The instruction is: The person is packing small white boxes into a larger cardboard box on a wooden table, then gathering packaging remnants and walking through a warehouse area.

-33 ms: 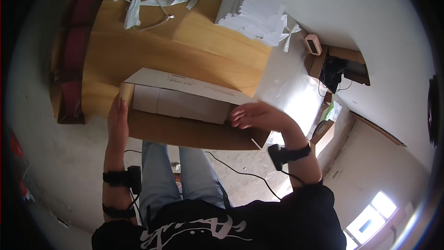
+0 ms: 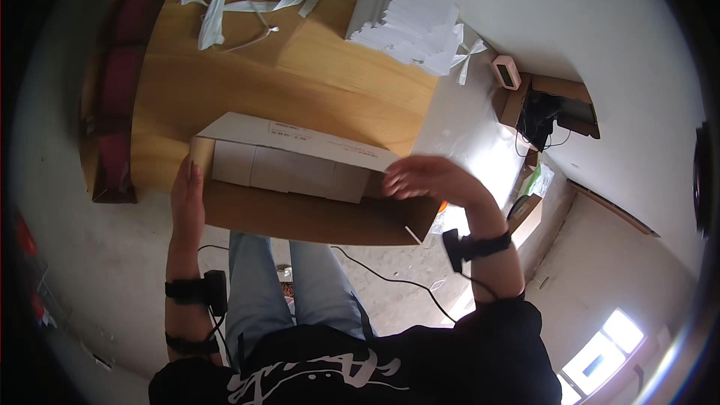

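An open cardboard box (image 2: 300, 219), brown inside with a raised white flap (image 2: 300, 137), lies at the table's near edge, its opening facing me. White flat-faced pieces (image 2: 289, 172) stand in a row along its far inner side; their kind is unclear. My left hand (image 2: 187, 199) holds the box's left end, its fingers fairly straight along the outside. At the right end my right hand (image 2: 420, 178) hovers by the flap's corner, fingers apart and slightly bent, somewhat blurred, with nothing visible in them. A small white strip (image 2: 412, 235) sticks out at the box's near right corner.
On the wooden table (image 2: 292, 82) lie loose white straps (image 2: 277, 6). A tall stack of white sheets or cards (image 2: 409, 19) stands at the far right. Red-lined cartons (image 2: 116, 157) are left of the table. A black cable (image 2: 390, 280) crosses the floor.
My right hand has risen and shifted a little right, out of the box's right end toward the flap corner. Box and left hand have shifted slightly left.
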Demonstrator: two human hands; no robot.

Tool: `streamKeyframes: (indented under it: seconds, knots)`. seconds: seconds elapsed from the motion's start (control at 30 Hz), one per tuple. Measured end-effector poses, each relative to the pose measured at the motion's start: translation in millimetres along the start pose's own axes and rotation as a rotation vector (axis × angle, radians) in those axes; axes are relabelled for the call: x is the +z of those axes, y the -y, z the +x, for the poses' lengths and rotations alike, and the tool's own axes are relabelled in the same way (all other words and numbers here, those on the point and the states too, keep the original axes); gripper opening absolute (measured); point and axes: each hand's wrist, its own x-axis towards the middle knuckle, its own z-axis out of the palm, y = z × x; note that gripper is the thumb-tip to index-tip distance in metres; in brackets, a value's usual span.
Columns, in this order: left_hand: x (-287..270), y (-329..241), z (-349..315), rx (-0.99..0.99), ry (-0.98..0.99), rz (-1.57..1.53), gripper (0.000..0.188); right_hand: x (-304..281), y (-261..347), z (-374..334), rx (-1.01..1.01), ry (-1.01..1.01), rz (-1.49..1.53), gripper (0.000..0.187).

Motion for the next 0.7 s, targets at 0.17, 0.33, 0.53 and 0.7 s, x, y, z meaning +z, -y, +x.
streamKeyframes:
  seconds: [0.17,0.33,0.53,0.7]
  knots:
    - [12,-3,6,0.015,-0.041,0.076,0.047,-179,-15,40,-0.335,-0.588,0.291,0.028]
    - [13,8,8,-0.015,-0.094,0.067,0.041,-275,-41,124,-0.189,-0.848,0.515,0.042]
    - [10,6,4,-0.069,-0.191,0.054,0.039,-257,-12,167,-0.153,-0.823,0.534,0.044]
    - [10,6,4,-0.119,-0.177,0.007,0.039,-264,-7,160,-0.123,-0.892,0.570,0.038]
